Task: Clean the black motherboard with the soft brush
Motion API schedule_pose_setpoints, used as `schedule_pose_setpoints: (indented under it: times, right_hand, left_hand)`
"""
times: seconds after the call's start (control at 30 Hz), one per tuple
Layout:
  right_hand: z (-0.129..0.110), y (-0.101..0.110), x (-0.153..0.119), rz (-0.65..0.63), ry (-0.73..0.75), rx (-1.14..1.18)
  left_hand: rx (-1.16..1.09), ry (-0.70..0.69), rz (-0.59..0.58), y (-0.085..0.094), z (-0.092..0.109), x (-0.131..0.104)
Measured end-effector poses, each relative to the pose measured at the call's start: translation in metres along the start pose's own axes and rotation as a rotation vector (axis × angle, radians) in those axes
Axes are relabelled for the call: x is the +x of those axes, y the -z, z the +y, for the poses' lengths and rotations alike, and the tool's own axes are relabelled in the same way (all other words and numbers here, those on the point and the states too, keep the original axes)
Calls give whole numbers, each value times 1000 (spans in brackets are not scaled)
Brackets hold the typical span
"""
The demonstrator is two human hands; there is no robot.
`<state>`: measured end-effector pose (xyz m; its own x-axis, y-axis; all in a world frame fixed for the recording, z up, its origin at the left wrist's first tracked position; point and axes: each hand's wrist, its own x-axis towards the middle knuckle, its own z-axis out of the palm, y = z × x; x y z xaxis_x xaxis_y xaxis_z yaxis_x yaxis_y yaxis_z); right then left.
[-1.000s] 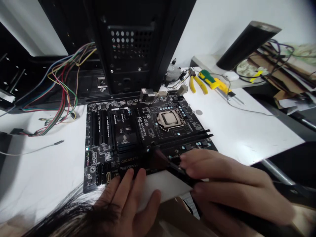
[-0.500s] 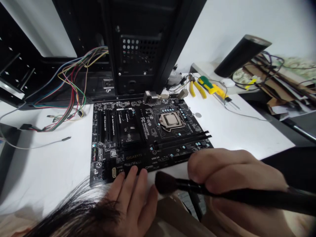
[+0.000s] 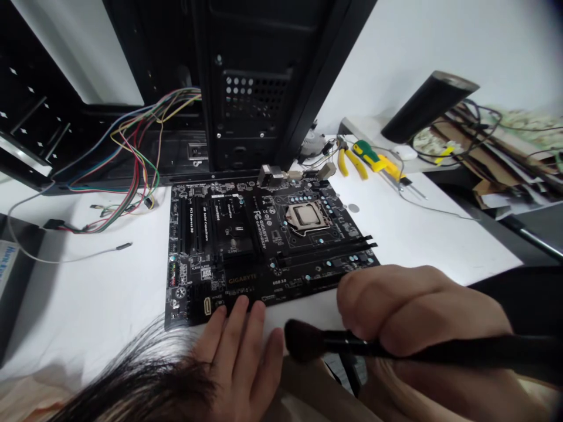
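Note:
A black motherboard (image 3: 246,252) lies flat on the white table, its processor (image 3: 305,215) seated in the socket toward the right. Along the board's near edge rests my left hand (image 3: 241,351), fingers stretched out and fingertips touching the edge; hair covers part of the wrist. My right hand (image 3: 422,310) grips the handle of a soft black brush (image 3: 308,341). The brush points left and is held in front of the board's near edge, its dark bristle head close to my left hand's thumb and apart from the board.
A black computer case (image 3: 259,35) stands behind the board, with coloured wires (image 3: 141,140) trailing from it. Yellow-handled pliers (image 3: 354,161) and green-and-yellow screwdrivers (image 3: 372,157) lie at the back right. Beyond are a black cylinder (image 3: 428,105) and stacked cardboard (image 3: 492,158). A coin-like disc (image 3: 353,208) lies beside the board.
The view has shifted slightly, so the case and board appear a little further right. My right hand still holds the brush, and my left hand stays at the board's edge.

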<state>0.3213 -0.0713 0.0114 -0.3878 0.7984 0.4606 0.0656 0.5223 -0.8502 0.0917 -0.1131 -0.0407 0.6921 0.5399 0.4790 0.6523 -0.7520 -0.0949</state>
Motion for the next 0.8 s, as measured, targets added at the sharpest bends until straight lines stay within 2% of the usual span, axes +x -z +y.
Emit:
schedule_pose_setpoints:
  times: [0.1, 0.2, 0.3, 0.4, 0.5, 0.6, 0.67, 0.73, 0.8]
  right_hand:
    - [0, 0, 5, 59, 48, -197]
    - [0, -6, 10, 31, 92, -410]
    - [0, -12, 13, -52, 110, -510]
    - [-1, -9, 10, -160, 102, -444]
    - [-4, -3, 1, -157, 32, -192]
    - [-10, -4, -6, -79, -11, 23]
    - [-12, -7, -8, 13, -53, 57]
    - [-12, -5, -9, 106, -60, -8]
    - [-8, 3, -8, 209, -45, -201]
  left_hand:
    - [11, -7, -7, 1, -1, -1]
    - [29, -5, 3, 0, 0, -2]
    - [41, -7, 2, -1, 0, -2]
    - [38, -6, -4, -1, 1, -2]
    - [3, 18, -9, -1, 2, -1]
    - [3, 14, -21, 0, 2, -1]
    - [21, -5, -24, 1, 1, -1]
    - [34, -16, -13, 1, 0, -1]
    - [38, -21, 2, -1, -2, -1]
